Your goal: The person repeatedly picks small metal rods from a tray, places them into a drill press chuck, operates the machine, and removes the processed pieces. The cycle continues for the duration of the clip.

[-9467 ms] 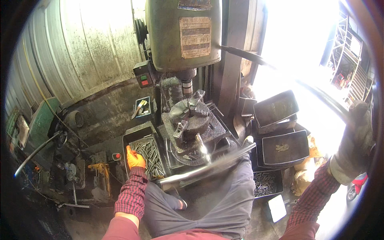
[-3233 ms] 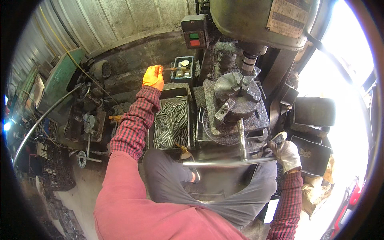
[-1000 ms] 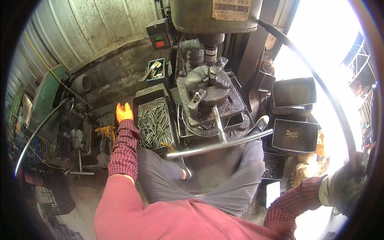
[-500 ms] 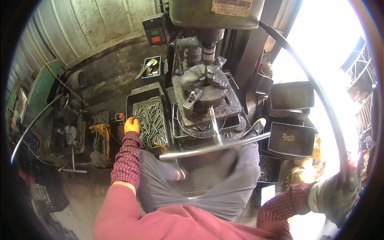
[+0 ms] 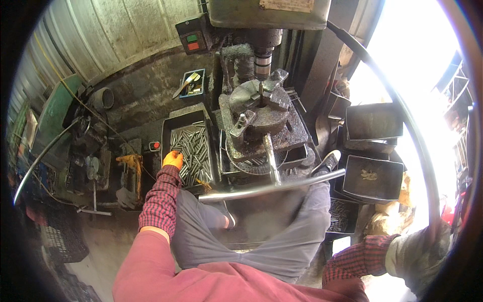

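My left hand [image 5: 173,160], in an orange glove, is at the left side of a dark metal tray [image 5: 215,166] filled with short metal pins [image 5: 193,151]. Its fingers are pinched together, with the end of a small dark pin showing at the tips. Far to the right, my right hand [image 5: 422,256] wears a grey-white glove and is wrapped round the low end of a long curved lever [image 5: 417,136]. Ahead of me stands a drill press [image 5: 269,15]. Its drill chuck [image 5: 262,63] hangs over a round jaw chuck [image 5: 256,105] clamped to the machine table.
A shiny bar [image 5: 282,187] crosses in front of my knees. Dark bins [image 5: 372,178] are stacked on the right, above a bin of pins [image 5: 342,216]. Behind the tray sits a small blue box with a brush [image 5: 186,85]. A switch box [image 5: 192,40] is on the left.
My left hand has shifted slightly inward over the tray's left side. The view has tilted a little. My right hand stays on the lever.
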`<state>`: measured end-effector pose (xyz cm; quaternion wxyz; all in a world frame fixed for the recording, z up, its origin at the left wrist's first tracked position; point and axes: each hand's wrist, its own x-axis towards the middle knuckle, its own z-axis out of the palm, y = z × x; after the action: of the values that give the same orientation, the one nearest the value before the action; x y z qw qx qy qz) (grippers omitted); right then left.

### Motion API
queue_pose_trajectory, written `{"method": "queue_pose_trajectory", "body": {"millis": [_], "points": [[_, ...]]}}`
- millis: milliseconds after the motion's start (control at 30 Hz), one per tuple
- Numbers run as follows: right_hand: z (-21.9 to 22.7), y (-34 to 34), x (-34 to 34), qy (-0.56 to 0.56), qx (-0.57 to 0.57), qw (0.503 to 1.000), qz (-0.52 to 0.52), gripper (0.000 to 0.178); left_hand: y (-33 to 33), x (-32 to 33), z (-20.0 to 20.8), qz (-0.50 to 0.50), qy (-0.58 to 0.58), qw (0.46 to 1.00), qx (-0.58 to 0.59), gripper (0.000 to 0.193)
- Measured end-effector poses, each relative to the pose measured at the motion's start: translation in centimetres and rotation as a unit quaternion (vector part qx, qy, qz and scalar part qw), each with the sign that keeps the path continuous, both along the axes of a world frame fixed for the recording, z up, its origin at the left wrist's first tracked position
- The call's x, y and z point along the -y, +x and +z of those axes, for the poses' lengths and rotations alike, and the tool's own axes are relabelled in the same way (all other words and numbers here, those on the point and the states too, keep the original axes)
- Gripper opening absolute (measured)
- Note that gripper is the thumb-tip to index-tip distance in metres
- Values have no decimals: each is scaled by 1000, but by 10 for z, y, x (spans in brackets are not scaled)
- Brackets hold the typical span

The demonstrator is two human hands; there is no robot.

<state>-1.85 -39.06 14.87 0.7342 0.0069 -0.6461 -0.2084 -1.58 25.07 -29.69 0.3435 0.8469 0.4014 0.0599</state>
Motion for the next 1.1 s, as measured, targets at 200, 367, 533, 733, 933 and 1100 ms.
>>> {"method": "queue_pose_trajectory", "body": {"millis": [200,367,533,733,933,1100], "points": [[5,3,-36,88,186,805,557,40,1,2,3,-11,1,1000,-16,47],[6,4,-39,126,220,788,561,40,-1,6,10,-5,16,999,-27,46],[-7,15,-23,137,-39,969,-201,41,-1,4,7,-1,13,999,-30,48],[-14,15,-16,68,-31,978,-195,41,-2,6,12,-6,32,998,-45,49],[-13,16,-27,78,-44,985,-144,42,-2,10,15,-8,42,998,-38,46],[-27,10,-7,101,-27,985,-140,40,-3,7,8,11,34,999,-33,43]]}}
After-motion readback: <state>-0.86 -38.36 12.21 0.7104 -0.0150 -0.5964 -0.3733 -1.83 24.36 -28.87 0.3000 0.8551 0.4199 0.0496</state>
